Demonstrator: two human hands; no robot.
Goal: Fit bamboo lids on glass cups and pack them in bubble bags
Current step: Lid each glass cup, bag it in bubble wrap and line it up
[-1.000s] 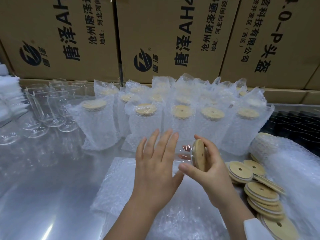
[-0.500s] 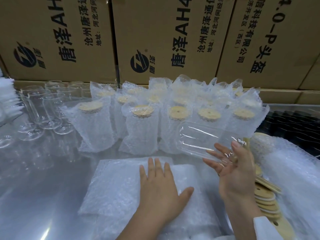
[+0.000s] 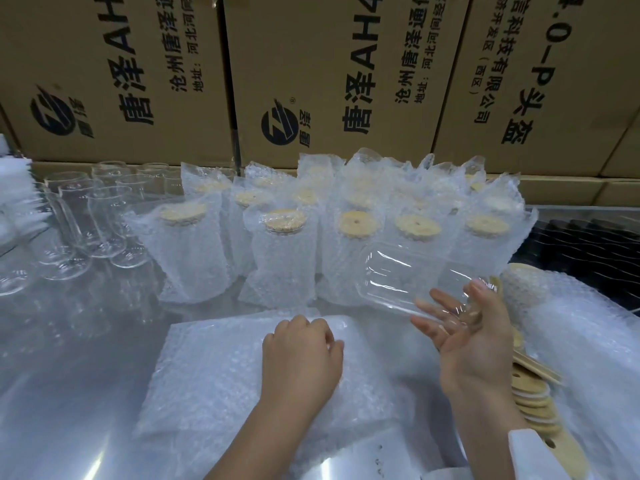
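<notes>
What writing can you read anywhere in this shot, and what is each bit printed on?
"唐泽": left carton, large, beside a round logo.
"沧州唐泽通": left carton, cut off by the frame.
"地址:河北河间": left carton, cut off.
"唐泽AH4": middle carton, large, beside the same logo.
"沧州唐泽通": middle carton, cut off.
"地址:河北河间": middle carton, cut off.
"信科技有限公司": right carton.
"济开发区(西区)": right carton.
".0-P头盔": right carton, large.
Nothing else here is readable.
</notes>
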